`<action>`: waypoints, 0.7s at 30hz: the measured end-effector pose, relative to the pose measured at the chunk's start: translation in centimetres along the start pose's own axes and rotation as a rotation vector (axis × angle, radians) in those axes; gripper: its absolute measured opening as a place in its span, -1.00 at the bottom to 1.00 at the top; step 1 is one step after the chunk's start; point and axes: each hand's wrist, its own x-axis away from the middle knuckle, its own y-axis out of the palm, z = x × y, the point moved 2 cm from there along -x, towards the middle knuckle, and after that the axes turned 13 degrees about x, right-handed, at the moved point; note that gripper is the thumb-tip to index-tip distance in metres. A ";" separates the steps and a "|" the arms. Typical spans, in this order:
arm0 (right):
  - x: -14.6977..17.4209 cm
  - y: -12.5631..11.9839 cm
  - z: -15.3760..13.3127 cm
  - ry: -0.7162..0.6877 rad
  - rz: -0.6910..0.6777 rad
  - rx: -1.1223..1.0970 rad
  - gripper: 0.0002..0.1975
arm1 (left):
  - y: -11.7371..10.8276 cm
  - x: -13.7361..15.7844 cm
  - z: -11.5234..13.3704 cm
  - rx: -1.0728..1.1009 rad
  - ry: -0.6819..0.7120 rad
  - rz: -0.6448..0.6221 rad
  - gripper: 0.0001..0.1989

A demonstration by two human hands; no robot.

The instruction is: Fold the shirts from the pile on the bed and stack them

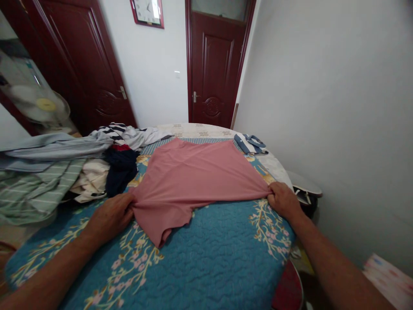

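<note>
A pink short-sleeved shirt (200, 172) lies spread over the blue quilted cover (219, 254) on the table. My left hand (109, 215) pinches the shirt at its left side, near a sleeve that hangs toward me. At the opposite end, my right hand (284, 199) grips the shirt's right corner between closed fingers. Between both hands the fabric is drawn taut, with creases running across it. The shirt's far edge lies flat near the back of the table.
On the left is a heap of clothes: a green striped garment (38, 185), a navy garment (121, 170) and grey ones (61, 146). A folded blue-and-white striped shirt (250, 143) lies at the back right. A white wall (338, 107) rises close on the right.
</note>
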 end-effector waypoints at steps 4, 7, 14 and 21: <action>0.0 -0.2 -0.1 -0.057 0.008 -0.139 -0.77 | 0.3 0.1 -0.5 0.055 0.064 -0.011 -0.70; 0.0 -0.4 0.3 -0.066 0.042 -0.252 -0.75 | 0.2 0.3 -0.8 0.086 0.117 -0.020 -0.67; -1.8 -1.6 1.1 -0.108 -0.118 -0.325 -0.77 | -0.4 0.3 -1.5 0.103 0.059 -0.064 -0.69; -11.5 -2.3 3.6 -0.112 -0.574 -0.539 -0.83 | -5.0 -5.3 -1.7 0.456 -0.200 -0.401 -0.68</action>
